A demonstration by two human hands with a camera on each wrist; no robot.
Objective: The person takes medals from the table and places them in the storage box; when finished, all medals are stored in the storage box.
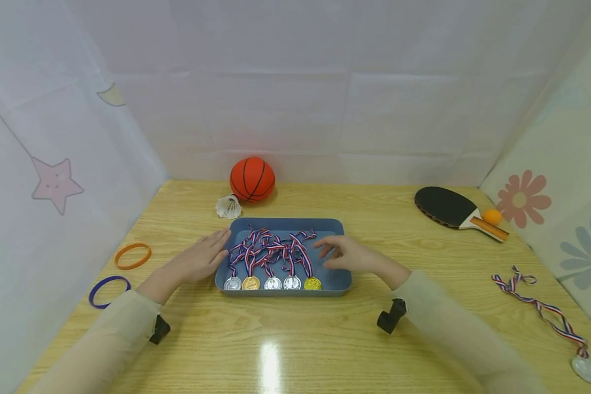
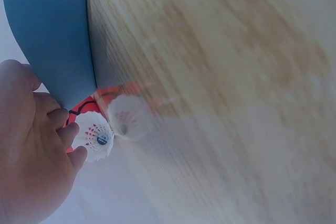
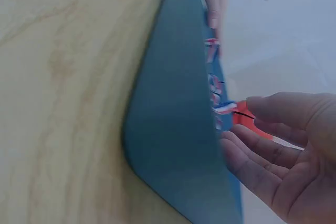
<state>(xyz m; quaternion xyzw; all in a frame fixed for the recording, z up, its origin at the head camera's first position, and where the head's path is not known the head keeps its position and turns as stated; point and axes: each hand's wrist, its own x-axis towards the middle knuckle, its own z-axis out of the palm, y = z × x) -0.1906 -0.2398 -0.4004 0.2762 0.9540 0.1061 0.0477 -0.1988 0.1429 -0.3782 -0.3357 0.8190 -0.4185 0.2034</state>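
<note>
A shallow blue-grey tray point(image 1: 285, 293) holds several medals on red, white and blue striped ribbons point(image 1: 276, 246). Along its near wall lie the discs, including silver, a bronze-gold medal point(image 1: 251, 283) and a yellow-gold medal point(image 1: 312, 283). My left hand point(image 1: 203, 258) rests with extended fingers against the tray's left end; in the left wrist view the fingers lie along the tray wall point(image 2: 50, 30). My right hand point(image 1: 347, 254) hovers at the right rim, fingers loosely bent and nothing between them. The right wrist view shows its fingertips close to the tray edge; contact is unclear.
Behind the tray are a red basketball point(image 1: 253, 179) and a shuttlecock point(image 1: 229, 207). Orange point(image 1: 133, 256) and purple wristbands point(image 1: 109, 291) lie left. At right are a table tennis bat point(image 1: 445, 207), an orange ball point(image 1: 492, 217) and another silver medal point(image 1: 586, 369) with its ribbon.
</note>
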